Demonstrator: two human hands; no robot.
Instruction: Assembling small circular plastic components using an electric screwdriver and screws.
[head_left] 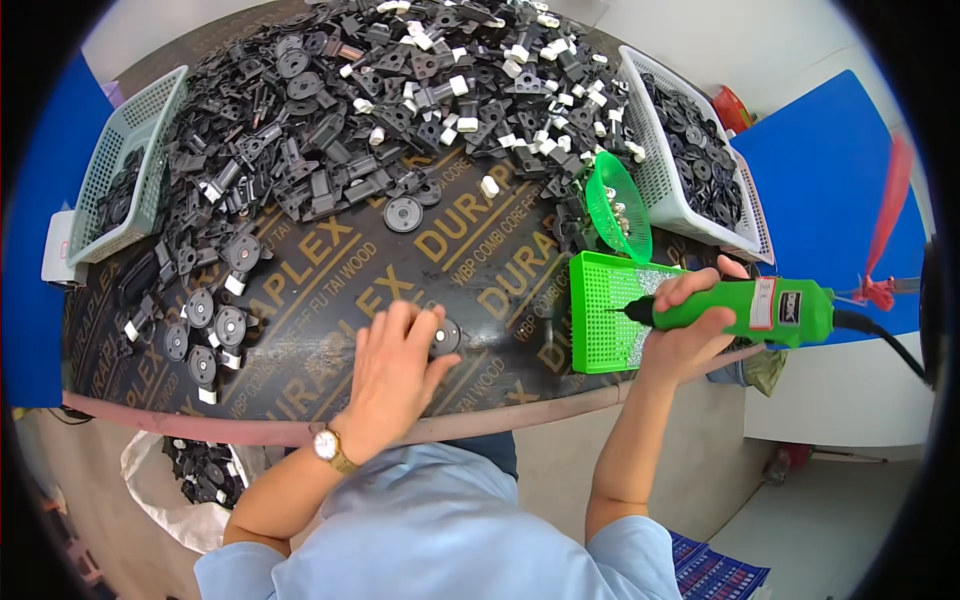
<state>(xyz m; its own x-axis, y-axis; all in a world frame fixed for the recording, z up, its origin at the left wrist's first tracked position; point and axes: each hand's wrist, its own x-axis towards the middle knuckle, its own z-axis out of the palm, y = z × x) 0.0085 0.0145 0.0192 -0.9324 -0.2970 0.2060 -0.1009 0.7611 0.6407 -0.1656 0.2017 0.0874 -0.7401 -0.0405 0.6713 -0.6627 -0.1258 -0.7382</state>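
My left hand (392, 372) rests over the dark printed board, its thumb and fingers around a small black round plastic part (446, 337). A watch sits on that wrist. In my right hand (690, 315) is a green electric screwdriver (750, 310), lying level with its black tip pointing left. The tip hangs over a green perforated tray (592, 325) that holds many small silvery screws (640, 330). Whether a screw sits on the tip is too small to tell. Behind the tray, a green round basket (603, 205) stands tilted with shiny metal pieces in it.
A large heap of black plastic parts and white pieces (400, 90) covers the far table. Assembled wheel parts (202, 365) lie at left. Crates stand left (150, 125) and right (655, 150). A cord (885, 335) trails from the screwdriver; a white sack (150, 490) sits below the edge.
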